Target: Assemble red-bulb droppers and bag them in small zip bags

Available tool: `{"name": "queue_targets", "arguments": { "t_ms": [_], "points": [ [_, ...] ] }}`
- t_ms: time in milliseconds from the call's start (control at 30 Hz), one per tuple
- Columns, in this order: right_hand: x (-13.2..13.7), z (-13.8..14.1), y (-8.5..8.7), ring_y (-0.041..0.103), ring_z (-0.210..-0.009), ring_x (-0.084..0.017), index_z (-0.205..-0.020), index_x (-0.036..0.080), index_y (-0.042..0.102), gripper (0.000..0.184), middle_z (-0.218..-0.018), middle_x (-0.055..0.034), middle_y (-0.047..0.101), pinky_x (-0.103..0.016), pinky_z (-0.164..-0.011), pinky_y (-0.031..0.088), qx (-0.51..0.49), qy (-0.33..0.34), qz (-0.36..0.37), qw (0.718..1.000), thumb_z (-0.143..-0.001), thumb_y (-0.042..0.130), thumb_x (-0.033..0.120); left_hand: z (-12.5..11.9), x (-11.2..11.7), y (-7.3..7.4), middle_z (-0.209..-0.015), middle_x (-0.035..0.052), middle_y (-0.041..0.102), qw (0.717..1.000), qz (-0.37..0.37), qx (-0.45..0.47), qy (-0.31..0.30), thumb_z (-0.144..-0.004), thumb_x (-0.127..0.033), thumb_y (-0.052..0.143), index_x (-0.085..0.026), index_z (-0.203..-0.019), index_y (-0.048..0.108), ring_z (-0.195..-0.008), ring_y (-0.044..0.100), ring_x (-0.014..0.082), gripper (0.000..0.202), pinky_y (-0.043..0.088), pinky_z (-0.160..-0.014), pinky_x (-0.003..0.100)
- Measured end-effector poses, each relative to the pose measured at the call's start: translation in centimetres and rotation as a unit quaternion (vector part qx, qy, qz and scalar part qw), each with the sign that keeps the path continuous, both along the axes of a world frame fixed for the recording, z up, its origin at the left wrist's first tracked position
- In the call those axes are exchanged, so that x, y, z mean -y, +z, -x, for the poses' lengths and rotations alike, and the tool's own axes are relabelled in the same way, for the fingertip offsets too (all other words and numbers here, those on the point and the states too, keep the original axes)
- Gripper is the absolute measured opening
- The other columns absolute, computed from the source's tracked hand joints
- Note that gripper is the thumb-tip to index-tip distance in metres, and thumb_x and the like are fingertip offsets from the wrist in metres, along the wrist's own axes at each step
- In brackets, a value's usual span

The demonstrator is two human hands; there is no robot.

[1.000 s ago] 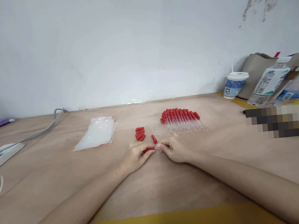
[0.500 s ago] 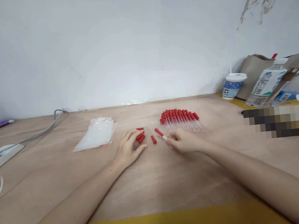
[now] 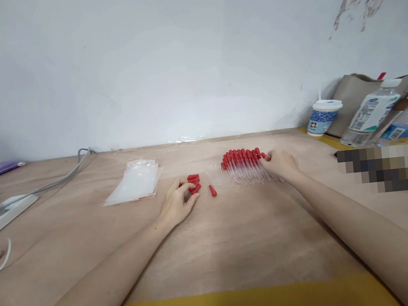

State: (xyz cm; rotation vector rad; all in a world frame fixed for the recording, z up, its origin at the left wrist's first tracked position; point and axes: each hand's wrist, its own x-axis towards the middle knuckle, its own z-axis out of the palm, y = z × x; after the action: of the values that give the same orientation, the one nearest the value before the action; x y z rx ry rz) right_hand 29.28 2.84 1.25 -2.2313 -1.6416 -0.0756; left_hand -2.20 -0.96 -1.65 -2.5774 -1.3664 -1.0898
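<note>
My left hand (image 3: 177, 204) rests on the wooden table (image 3: 234, 246), its thumb and fingers pinched on a red rubber cap in the small pile of red caps (image 3: 193, 178). One more red cap (image 3: 212, 190) lies alone just to the right. Beyond it lie a few clear glass tubes (image 3: 213, 174) without caps. My right hand (image 3: 280, 164) is at the right end of the row of red-capped droppers (image 3: 243, 164), fingers curled on a dropper whose red cap touches the row.
A stack of clear plastic bags (image 3: 134, 181) lies left of the caps. A power strip (image 3: 4, 213) and grey cable (image 3: 65, 173) sit at far left. At back right stand a paper cup (image 3: 323, 117), a water bottle (image 3: 369, 113) and a beige bag (image 3: 353, 93).
A second ago both hands were joined on one dropper at the table's middle. My right hand has carried it to the row's right end; my left hand has moved to the cap pile.
</note>
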Motion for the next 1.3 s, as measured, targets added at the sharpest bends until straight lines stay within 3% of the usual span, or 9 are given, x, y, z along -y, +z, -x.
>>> {"name": "queue_targets", "arguments": {
  "t_ms": [333, 400, 467, 600, 700, 900, 1300],
  "points": [
    [0.3, 0.5, -0.2, 0.058, -0.076, -0.025, -0.073, 0.018, 0.065, 0.032, -0.074, -0.0104, 0.065, -0.037, -0.072, 0.033, 0.025, 0.003, -0.01, 1.0, -0.076, 0.045, 0.043, -0.2, 0.0, -0.1, -0.08, 0.0024, 0.053, 1.0, 0.025, 0.005, 0.014, -0.078, -0.028, 0.056, -0.018, -0.089, 0.058, -0.071, 0.055, 0.016, 0.015, 0.046, -0.066, 0.03],
    [0.9, 2.1, -0.1, 0.058, -0.074, -0.023, -0.074, 0.018, 0.063, 0.03, -0.072, -0.0078, 0.065, -0.039, -0.078, 0.028, 0.052, 0.037, -0.046, 0.997, -0.078, 0.042, 0.039, -0.2, 0.0, -0.1, -0.08, 0.0021, 0.053, 0.999, 0.033, 0.007, 0.02, -0.077, -0.029, 0.056, -0.018, -0.088, 0.057, -0.069, 0.055, 0.0155, 0.016, 0.046, -0.064, 0.029],
    [1.6, 4.3, -0.2, 0.057, -0.072, -0.02, -0.073, 0.019, 0.062, 0.029, -0.07, -0.0045, 0.065, -0.039, -0.081, 0.024, 0.063, 0.12, -0.073, 0.988, -0.08, 0.039, 0.036, -0.2, 0.0, -0.1, -0.078, 0.0017, 0.053, 0.999, 0.042, 0.005, 0.026, -0.077, -0.031, 0.056, -0.017, -0.086, 0.056, -0.067, 0.055, 0.0152, 0.016, 0.046, -0.063, 0.029],
    [1.7, 8.5, -0.3, 0.056, -0.068, -0.018, -0.069, 0.019, 0.062, 0.03, -0.07, -0.0045, 0.065, -0.038, -0.079, 0.022, 0.041, 0.212, -0.049, 0.975, -0.08, 0.04, 0.035, -0.1, 0.0, -0.2, -0.077, 0.0017, 0.052, 0.998, 0.049, 0.004, 0.034, -0.078, -0.031, 0.054, -0.017, -0.085, 0.056, -0.065, 0.054, 0.0148, 0.016, 0.046, -0.064, 0.03],
    [0.8, 10.5, -0.2, 0.057, -0.072, -0.021, -0.071, 0.017, 0.063, 0.025, -0.073, -0.0074, 0.065, -0.038, -0.078, 0.023, 0.059, 0.188, -0.006, 0.98, -0.078, 0.043, 0.03, -0.3, 0.1, 0.0, -0.084, 0.0043, 0.052, 1.0, 0.012, -0.008, 0.006, -0.081, -0.029, 0.051, -0.017, -0.088, 0.056, -0.078, 0.053, 0.0174, 0.015, 0.045, -0.073, 0.032],
    [-0.9, 12.1, 0.2, 0.059, -0.075, -0.023, -0.075, 0.013, 0.064, 0.018, -0.077, -0.0121, 0.065, -0.039, -0.079, 0.024, 0.06, 0.137, 0.037, 0.988, -0.072, 0.048, 0.022, -1.4, 0.1, 0.9, -0.096, 0.0072, 0.049, 0.978, -0.04, -0.152, -0.136, -0.085, -0.028, 0.045, -0.026, -0.11, 0.057, -0.093, 0.045, 0.0208, 0.028, 0.039, -0.081, 0.035],
    [-1.3, 13.0, 0.2, 0.06, -0.078, -0.025, -0.079, 0.014, 0.066, 0.027, -0.084, -0.0135, 0.066, -0.042, -0.08, 0.026, 0.027, 0.12, 0.079, 0.989, -0.073, 0.051, 0.036, -1.6, 0.2, 1.2, -0.08, 0.0046, 0.059, 0.98, -0.046, -0.177, -0.077, -0.084, -0.041, 0.045, -0.018, -0.083, 0.056, -0.081, 0.047, 0.0206, 0.025, 0.028, -0.073, 0.035]
  ]
}}
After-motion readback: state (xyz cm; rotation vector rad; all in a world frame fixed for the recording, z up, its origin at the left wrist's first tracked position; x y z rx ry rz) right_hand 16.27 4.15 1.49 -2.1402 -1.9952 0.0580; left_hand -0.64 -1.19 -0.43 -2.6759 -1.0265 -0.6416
